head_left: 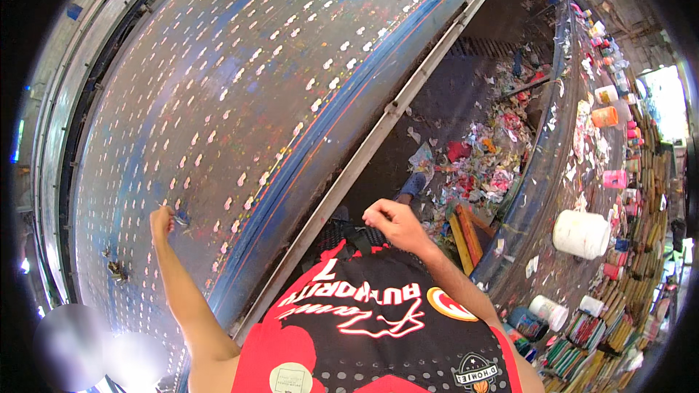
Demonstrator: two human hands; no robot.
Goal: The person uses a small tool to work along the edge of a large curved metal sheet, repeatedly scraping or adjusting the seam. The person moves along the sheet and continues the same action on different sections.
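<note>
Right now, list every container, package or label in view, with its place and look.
Big white cylindrical tub: lies on the right bench.
Orange plastic cup: farther back on that bench.
Pink plastic jar: between them, near the bench's far edge.
Small white lidded pot: bench's near end.
Round cream sticker: on the red shirt.

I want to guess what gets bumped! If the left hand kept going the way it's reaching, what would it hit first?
The left hand would meet the big perforated metal drum first; it looks already at that surface, holding a small tool against it. Depth is hard to judge.
</note>
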